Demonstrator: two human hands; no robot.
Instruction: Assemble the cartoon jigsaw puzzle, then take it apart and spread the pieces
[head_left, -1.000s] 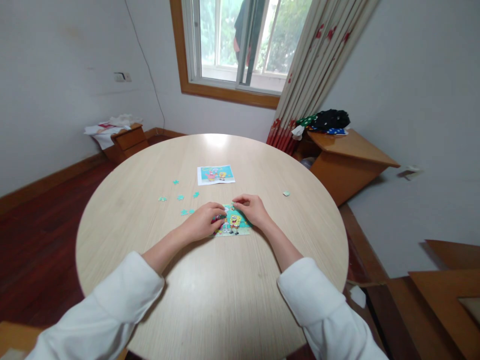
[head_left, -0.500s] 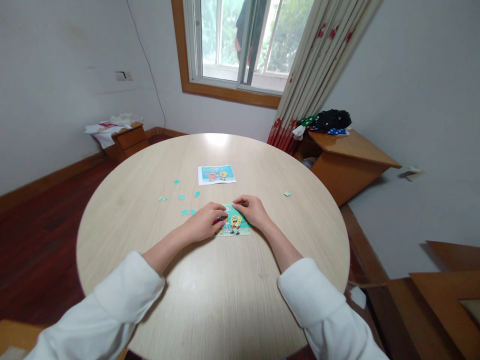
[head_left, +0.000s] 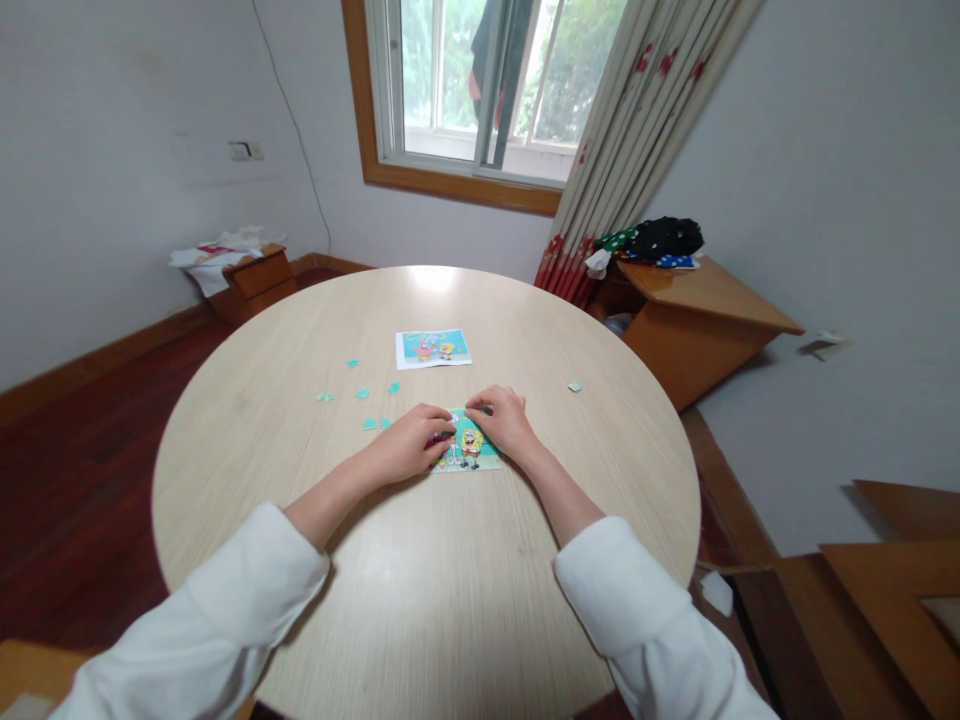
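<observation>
A partly joined jigsaw puzzle (head_left: 471,447) with a yellow cartoon figure on teal lies flat on the table. My left hand (head_left: 414,440) covers its left part, with thumb and fingers bent and pressed against it. At the top edge of the puzzle, my right hand (head_left: 504,418) has thumb and fingertips pinched together on a puzzle piece, mostly hidden by the fingers. Left of the hands lie several loose teal pieces, among them one puzzle piece (head_left: 362,394). A single pale piece (head_left: 574,386) sits off to the right.
Beyond the puzzle lies a printed reference picture (head_left: 435,348) on white paper. The round wooden table (head_left: 420,600) carries everything. Behind it are a window and a curtain (head_left: 622,130); a wooden cabinet (head_left: 697,310) with cloths on top stands at the right.
Almost nothing differs. My right hand has shifted very slightly at the puzzle's top edge; my left hand stays in place.
</observation>
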